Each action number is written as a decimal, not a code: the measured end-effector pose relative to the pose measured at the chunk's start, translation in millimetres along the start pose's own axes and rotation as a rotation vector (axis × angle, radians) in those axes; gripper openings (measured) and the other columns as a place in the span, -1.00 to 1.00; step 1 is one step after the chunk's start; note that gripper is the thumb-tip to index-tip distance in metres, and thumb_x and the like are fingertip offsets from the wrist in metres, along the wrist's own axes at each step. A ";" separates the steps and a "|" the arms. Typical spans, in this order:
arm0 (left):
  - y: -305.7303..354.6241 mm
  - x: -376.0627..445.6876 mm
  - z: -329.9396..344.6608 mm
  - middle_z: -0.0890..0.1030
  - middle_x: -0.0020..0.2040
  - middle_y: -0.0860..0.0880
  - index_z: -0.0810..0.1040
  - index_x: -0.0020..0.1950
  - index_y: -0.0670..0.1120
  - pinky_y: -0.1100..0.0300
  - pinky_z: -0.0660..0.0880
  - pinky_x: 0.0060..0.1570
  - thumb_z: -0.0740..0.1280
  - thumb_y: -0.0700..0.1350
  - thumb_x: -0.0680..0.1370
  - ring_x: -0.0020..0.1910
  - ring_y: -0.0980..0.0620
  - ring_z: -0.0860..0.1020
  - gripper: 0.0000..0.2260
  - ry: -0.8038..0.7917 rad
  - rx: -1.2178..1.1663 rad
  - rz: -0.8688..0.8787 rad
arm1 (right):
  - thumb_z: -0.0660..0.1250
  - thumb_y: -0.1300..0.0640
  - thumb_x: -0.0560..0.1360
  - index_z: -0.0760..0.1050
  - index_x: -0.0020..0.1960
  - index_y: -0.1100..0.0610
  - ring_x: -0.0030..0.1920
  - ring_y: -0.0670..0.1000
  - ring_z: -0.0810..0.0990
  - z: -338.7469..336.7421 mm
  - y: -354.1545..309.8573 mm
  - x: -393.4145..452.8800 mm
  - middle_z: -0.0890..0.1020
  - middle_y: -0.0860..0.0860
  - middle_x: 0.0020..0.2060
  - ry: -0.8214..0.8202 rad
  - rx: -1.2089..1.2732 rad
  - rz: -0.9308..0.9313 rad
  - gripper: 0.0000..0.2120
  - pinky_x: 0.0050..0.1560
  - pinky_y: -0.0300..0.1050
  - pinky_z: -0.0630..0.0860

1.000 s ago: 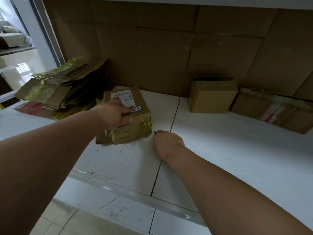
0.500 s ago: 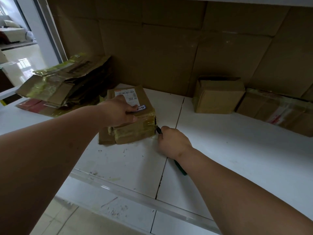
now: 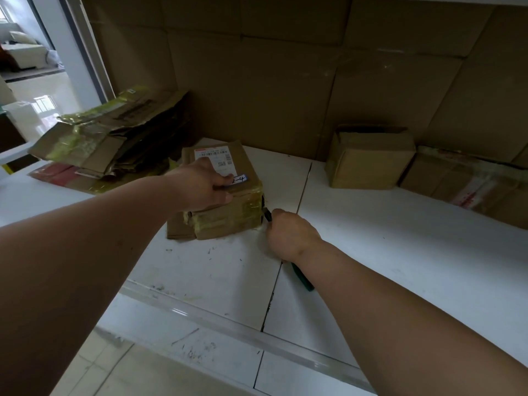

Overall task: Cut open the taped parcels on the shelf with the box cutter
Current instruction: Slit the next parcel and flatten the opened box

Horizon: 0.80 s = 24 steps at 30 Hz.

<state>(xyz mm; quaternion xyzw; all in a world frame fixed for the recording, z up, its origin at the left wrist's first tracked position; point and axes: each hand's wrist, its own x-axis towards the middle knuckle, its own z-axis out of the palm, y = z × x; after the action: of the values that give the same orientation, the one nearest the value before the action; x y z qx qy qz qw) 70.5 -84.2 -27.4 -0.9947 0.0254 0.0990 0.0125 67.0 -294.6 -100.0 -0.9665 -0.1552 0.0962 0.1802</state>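
**Right hand and cutter set at the parcel's near right corner**

Right hand (image 3: 291,234) is curled round the box cutter (image 3: 302,277), whose green handle end shows beneath the wrist and whose dark tip is laid against the near right corner of the taped parcel (image 3: 228,201). Left hand (image 3: 204,185) is pressed down on the parcel's top, the fingers bent over its near edge and the thumb against the front face.

The parcel is placed on the white shelf (image 3: 400,247), just left of the seam between two shelf panels. Bare shelf is seen in front of it up to the metal front lip, and to its right as far as a plain cardboard box (image 3: 368,161) by the cardboard back wall (image 3: 285,81). A second taped parcel (image 3: 468,181) with red marking is set beside that box at the right edge. To the left, a pile of flattened cartons (image 3: 114,138) lies close to the parcel's far left corner.

A white shipping label (image 3: 213,157) with a barcode is stuck on the parcel's top; its print cannot be read. A small sticker (image 3: 240,179) by the left fingertips bears a handwritten "4"; the mark before it is partly covered.
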 end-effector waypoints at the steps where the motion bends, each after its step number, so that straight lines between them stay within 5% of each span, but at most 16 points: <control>1: 0.4 -0.3 -0.1 0.10 0.55 -0.07 0.19 0.53 0.26 -0.02 0.23 0.42 0.12 0.30 0.58 0.50 -0.13 0.15 -0.48 -0.003 0.007 0.000 | 0.14 0.22 0.55 0.16 -0.27 0.02 -0.33 -0.06 0.35 -0.9 -0.9 0.4 0.35 -0.06 -0.31 -0.019 -0.011 0.002 -0.73 -0.41 -0.16 0.19; 5: 2.5 -1.5 -0.4 0.10 0.55 -0.07 0.19 0.53 0.25 -0.02 0.20 0.43 0.11 0.29 0.59 0.51 -0.13 0.15 -0.49 -0.001 0.028 0.007 | 0.15 0.23 0.54 0.29 -0.10 0.12 -0.19 0.02 0.43 -3.1 -2.7 -0.6 0.38 -0.03 -0.23 -0.053 -0.047 0.018 -0.93 -0.23 -0.14 0.31; 9: 4.2 -2.1 -1.3 0.10 0.55 -0.08 0.18 0.54 0.23 -0.02 0.20 0.45 0.12 0.27 0.60 0.50 -0.13 0.16 -0.49 -0.009 0.032 0.010 | 0.15 0.24 0.55 0.39 0.04 0.15 -0.12 0.05 0.45 -6.1 -7.4 -1.6 0.44 0.03 -0.10 -0.116 -0.065 0.030 -0.91 -0.12 -0.10 0.35; 14: 4.4 -2.8 -3.4 0.12 0.55 -0.09 0.16 0.55 0.22 -0.05 0.23 0.44 0.11 0.27 0.60 0.50 -0.13 0.17 -0.48 -0.024 0.052 0.014 | 0.21 0.25 0.55 0.41 -0.06 0.18 -0.32 0.02 0.45 -13.6 -9.3 2.4 0.48 0.06 -0.23 -0.201 0.011 0.061 -0.97 -0.26 -0.10 0.50; 19: 5.3 -4.1 -2.9 0.09 0.56 -0.09 0.17 0.55 0.21 0.01 0.16 0.45 0.11 0.27 0.60 0.52 -0.12 0.12 -0.48 -0.011 0.036 0.020 | 0.19 0.33 0.55 0.33 -0.23 0.17 -0.38 -0.03 0.35 -23.5 -8.6 -0.8 0.38 0.04 -0.32 -0.329 -0.148 0.036 -0.80 -0.47 -0.18 0.25; 24: 3.1 -5.4 -0.9 0.11 0.55 -0.07 0.17 0.54 0.23 0.01 0.21 0.45 0.11 0.28 0.60 0.51 -0.12 0.16 -0.48 -0.004 0.015 -0.003 | 0.17 0.22 0.52 0.39 -0.10 0.12 -0.24 0.02 0.49 -17.5 9.8 -6.5 0.46 0.01 -0.22 -0.228 -0.020 0.057 -0.94 -0.28 -0.13 0.43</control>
<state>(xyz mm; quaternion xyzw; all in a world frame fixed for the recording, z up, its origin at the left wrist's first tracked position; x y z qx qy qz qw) 65.2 -87.1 -25.5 -0.9944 0.0245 0.1008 0.0202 67.8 -311.0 -86.8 -0.9551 -0.1479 0.2092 0.1489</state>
